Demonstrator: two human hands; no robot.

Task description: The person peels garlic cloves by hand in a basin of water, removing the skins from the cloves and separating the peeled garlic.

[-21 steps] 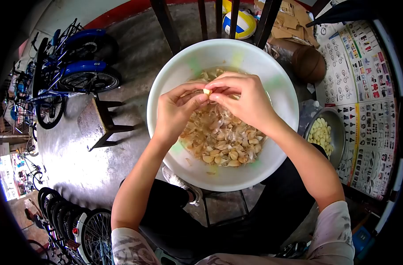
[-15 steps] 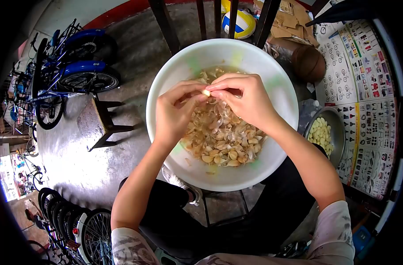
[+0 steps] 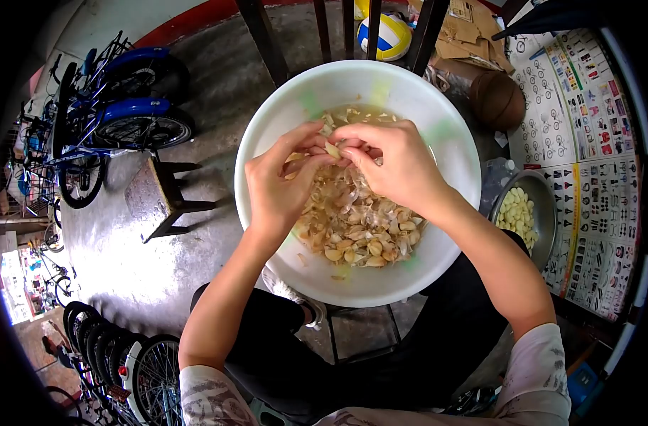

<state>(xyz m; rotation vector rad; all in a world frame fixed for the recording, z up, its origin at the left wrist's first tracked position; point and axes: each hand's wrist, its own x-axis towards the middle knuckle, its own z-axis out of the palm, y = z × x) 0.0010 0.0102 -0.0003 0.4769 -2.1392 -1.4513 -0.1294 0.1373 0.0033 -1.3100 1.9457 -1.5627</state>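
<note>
Between the fingertips of both hands is a pale garlic clove [image 3: 332, 150]. My left hand [image 3: 281, 170] pinches it from the left, and my right hand [image 3: 391, 160] grips it from the right, with the fingers of both curled. Both hands hover over a large white basin [image 3: 267, 252]. Inside the basin, unpeeled garlic cloves [image 3: 374, 247] and loose papery skins lie in cloudy water. To the right of my right forearm, a metal bowl [image 3: 544, 220] holds peeled white cloves [image 3: 516, 215].
A wooden stool [image 3: 157, 199] and parked bicycles [image 3: 139, 124] stand on the left. Behind the basin are dark wooden slats [image 3: 324, 32] and a volleyball [image 3: 386, 37]. A basketball [image 3: 496, 101], a clear plastic bottle [image 3: 498, 170] and a printed poster sheet [image 3: 587, 213] are on the right.
My fingers have shifted around the clove, with the right fingers curling in more. The clove shows a longer, tilted side now. The basin and bowl stay in place.
</note>
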